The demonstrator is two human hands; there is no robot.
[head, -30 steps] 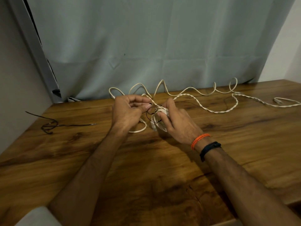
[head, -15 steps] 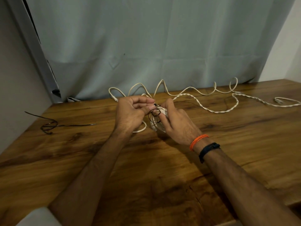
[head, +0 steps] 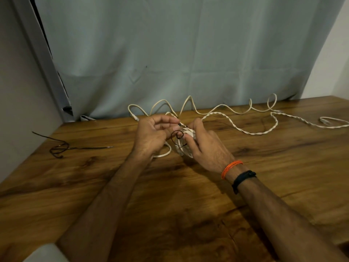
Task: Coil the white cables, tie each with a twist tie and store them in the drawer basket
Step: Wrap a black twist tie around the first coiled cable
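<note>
A small coil of white cable sits in my right hand, whose fingers curl round it just above the wooden table. A thin black twist tie loops over the coil. My left hand pinches one end of the tie at its fingertips, close against the coil. A loose white loop hangs from the coil onto the table under my left hand. Two more white cables lie uncoiled behind: a smooth wavy one along the curtain and a twisted one to the right.
Spare black twist ties lie tangled at the left of the table. A grey curtain hangs behind the table's back edge, and a wall stands on the left. No drawer basket is in view.
My left hand has shifted a little right toward the coil, drawing the tie's end up to the top of the coil. The black loop has tightened. My right hand has barely moved.
</note>
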